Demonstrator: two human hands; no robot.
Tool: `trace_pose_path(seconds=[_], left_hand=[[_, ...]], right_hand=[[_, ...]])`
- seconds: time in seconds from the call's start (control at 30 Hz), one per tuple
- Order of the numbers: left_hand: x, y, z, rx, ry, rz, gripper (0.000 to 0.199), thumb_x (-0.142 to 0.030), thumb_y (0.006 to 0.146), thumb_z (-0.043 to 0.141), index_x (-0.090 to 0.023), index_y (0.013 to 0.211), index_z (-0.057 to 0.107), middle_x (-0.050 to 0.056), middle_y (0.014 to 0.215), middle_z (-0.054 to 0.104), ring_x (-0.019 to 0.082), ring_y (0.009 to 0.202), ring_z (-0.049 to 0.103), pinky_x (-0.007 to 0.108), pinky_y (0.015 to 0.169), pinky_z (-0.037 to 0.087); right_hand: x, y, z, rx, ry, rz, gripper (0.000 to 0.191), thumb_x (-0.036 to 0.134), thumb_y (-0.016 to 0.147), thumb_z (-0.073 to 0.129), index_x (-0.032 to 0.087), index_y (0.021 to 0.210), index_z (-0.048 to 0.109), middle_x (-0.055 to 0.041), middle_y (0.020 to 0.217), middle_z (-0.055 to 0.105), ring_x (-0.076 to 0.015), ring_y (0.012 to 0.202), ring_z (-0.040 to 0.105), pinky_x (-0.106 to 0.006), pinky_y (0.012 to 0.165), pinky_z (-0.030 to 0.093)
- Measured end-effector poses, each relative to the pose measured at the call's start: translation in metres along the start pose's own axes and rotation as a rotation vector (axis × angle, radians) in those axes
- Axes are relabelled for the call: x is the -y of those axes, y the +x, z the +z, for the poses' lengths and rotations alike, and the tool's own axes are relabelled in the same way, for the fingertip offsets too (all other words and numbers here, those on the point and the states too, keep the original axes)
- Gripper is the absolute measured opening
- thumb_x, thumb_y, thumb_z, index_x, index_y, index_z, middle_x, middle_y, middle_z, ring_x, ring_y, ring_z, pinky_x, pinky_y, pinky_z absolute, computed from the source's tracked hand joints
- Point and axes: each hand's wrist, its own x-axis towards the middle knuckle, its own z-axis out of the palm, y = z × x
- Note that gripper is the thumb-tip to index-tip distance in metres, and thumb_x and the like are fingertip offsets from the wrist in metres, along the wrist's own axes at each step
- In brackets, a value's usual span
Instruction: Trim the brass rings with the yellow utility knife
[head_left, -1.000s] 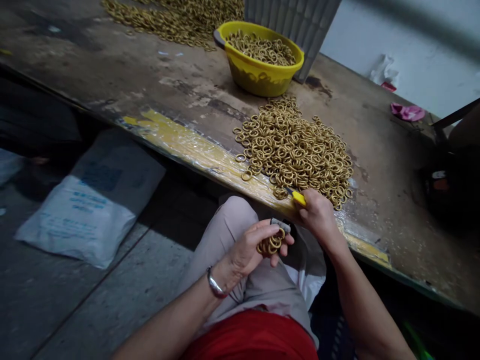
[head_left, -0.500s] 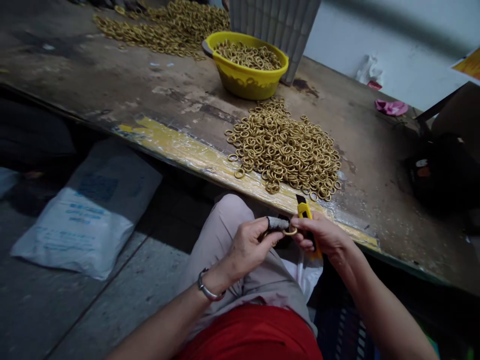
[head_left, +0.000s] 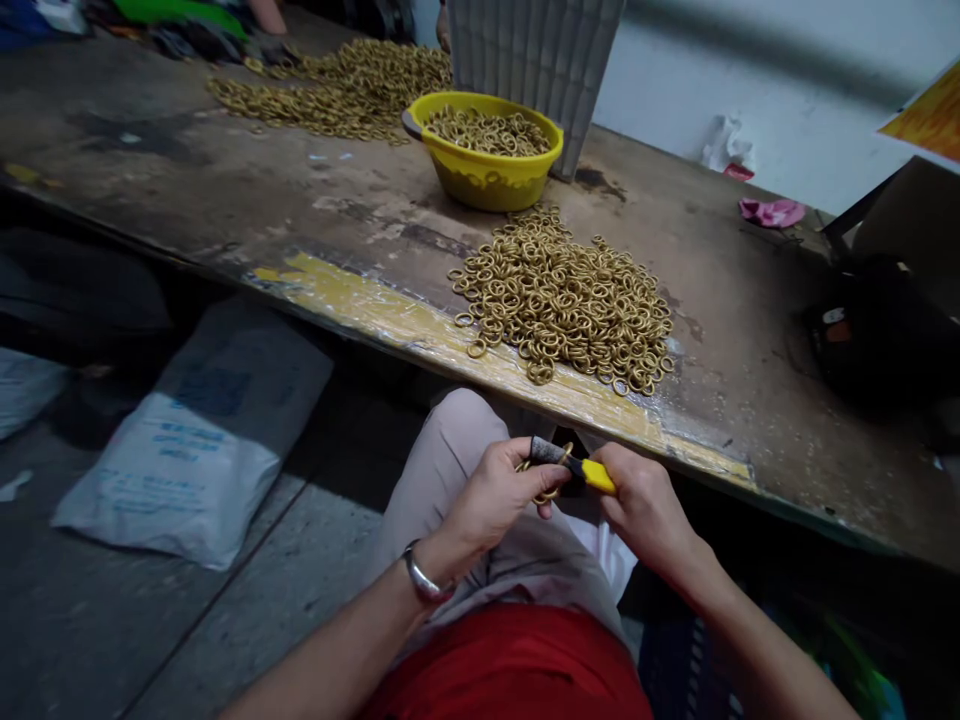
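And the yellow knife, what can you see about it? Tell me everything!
The yellow, plastic-looking cutter knife is gripped in the person's right hand, which hides much of its handle. Its dark, narrow blade points towards the left hand, right by a gold-coloured round ring held there. It's too small to tell whether blade and ring touch. The knife is over the lap, near the table's edge.

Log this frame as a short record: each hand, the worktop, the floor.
Left hand: pinches small gold-coloured rings; grey wrap on one finger
Right hand: grips yellow-handled utility knife, dark blade pointing toward the rings
Worn brown worktop: loose heap of matching rings; beyond it, yellow round basin holding more
Floor: white printed sack
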Motion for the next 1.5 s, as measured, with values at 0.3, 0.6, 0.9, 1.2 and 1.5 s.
trace_pose_path(seconds=[0.3, 0.6, 0.9, 1.2, 1.5], left_hand=[[-0.007, -0.002, 0.007, -0.051, 0.126, 0.013, 0.014, -0.025, 0.069, 0.068, -0.011, 0.070, 0.065, -0.003, 0.056, 0.057, 0.008, 0.045, 0.052, 0.019, 0.043, 0.045], [-0.016, -0.008, 0.002, 0.121, 0.189, -0.021, 0.015, -0.026, 0.068, 0.068, -0.014, 0.066, 0.060, -0.004, 0.054, 0.053, 0.009, 0.045, 0.048, 0.020, 0.044, 0.042], [0.031, 0.022, 0.013, 0.083, 0.714, 0.217, 0.015, -0.023, 0.075, 0.069, -0.020, 0.080, 0.055, 0.000, 0.075, 0.064, 0.018, 0.071, 0.059, 0.028, 0.066, 0.045], [0.023, 0.036, 0.009, -0.003, 0.494, 0.286, 0.014, -0.032, 0.088, 0.058, -0.018, 0.084, 0.058, 0.008, 0.090, 0.071, 0.020, 0.083, 0.065, 0.033, 0.077, 0.051], [-0.002, 0.032, 0.010, 0.304, -0.218, -0.172, 0.046, -0.048, 0.066, 0.083, -0.011, 0.087, 0.065, 0.005, 0.075, 0.071, 0.009, 0.054, 0.060, 0.020, 0.052, 0.046]], right_hand=[[0.003, -0.001, 0.002, 0.105, -0.418, 0.040, 0.013, 0.008, 0.082, 0.053, 0.018, 0.088, 0.060, -0.0045, 0.086, 0.065, -0.0166, 0.071, 0.059, -0.026, 0.061, 0.033], [-0.022, 0.011, -0.009, 0.016, -0.653, 0.195, 0.016, 0.010, 0.091, 0.046, 0.015, 0.087, 0.061, -0.0089, 0.082, 0.064, -0.0180, 0.065, 0.058, -0.029, 0.056, 0.028], [-0.053, 0.054, -0.026, -0.153, -0.578, 0.226, 0.024, 0.004, 0.080, 0.050, 0.018, 0.096, 0.063, -0.0068, 0.096, 0.063, -0.0184, 0.079, 0.058, -0.028, 0.063, 0.034], [-0.056, 0.059, -0.034, -0.111, -0.132, 0.088, 0.016, 0.020, 0.089, 0.049, 0.019, 0.073, 0.054, -0.0015, 0.075, 0.052, -0.0150, 0.068, 0.049, -0.026, 0.063, 0.035], [-0.024, 0.027, -0.045, 0.154, 0.489, -0.114, 0.029, 0.039, 0.097, 0.050, 0.019, 0.078, 0.058, 0.0005, 0.074, 0.053, -0.0131, 0.069, 0.050, -0.026, 0.067, 0.039]])
